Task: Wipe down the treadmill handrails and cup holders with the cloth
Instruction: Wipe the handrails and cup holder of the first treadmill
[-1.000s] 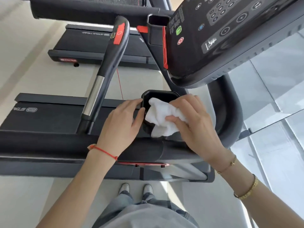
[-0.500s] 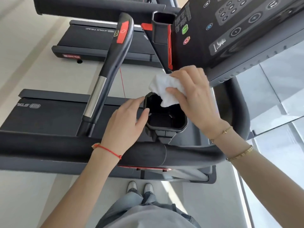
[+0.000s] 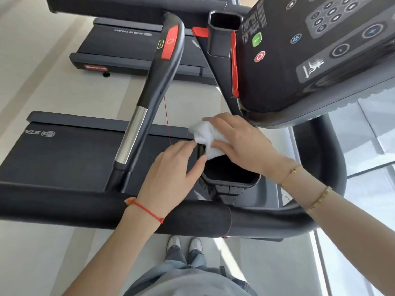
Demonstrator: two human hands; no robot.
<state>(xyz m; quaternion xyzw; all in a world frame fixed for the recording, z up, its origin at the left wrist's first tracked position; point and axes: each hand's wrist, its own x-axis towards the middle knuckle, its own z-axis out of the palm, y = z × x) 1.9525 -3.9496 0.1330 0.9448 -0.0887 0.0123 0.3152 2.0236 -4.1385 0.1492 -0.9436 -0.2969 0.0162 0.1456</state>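
Observation:
A black cup holder (image 3: pixel 229 177) hangs off the treadmill just beyond the thick black handrail (image 3: pixel 192 218) that runs across in front of me. My right hand (image 3: pixel 239 144) presses a crumpled white cloth (image 3: pixel 206 139) onto the holder's far left rim. My left hand (image 3: pixel 173 174) grips the holder's left wall, thumb on the rim, fingers outside. The holder's inside is dark and partly hidden by the cloth and hand. A second cup holder (image 3: pixel 224 28) sits higher up, beside the console.
The black console (image 3: pixel 310 50) with buttons overhangs at the upper right. A slanted grip bar (image 3: pixel 149 92) with a silver section and red pad rises at the left. Treadmill belts (image 3: pixel 68 154) lie below, a glass wall (image 3: pixel 367 146) is at the right, my shoes (image 3: pixel 186 244) stand beneath.
The cloth was inside the holder a second ago, then lifted up toward the console. Now my right hand has brought it back down onto the far left rim. My left hand stayed on the holder.

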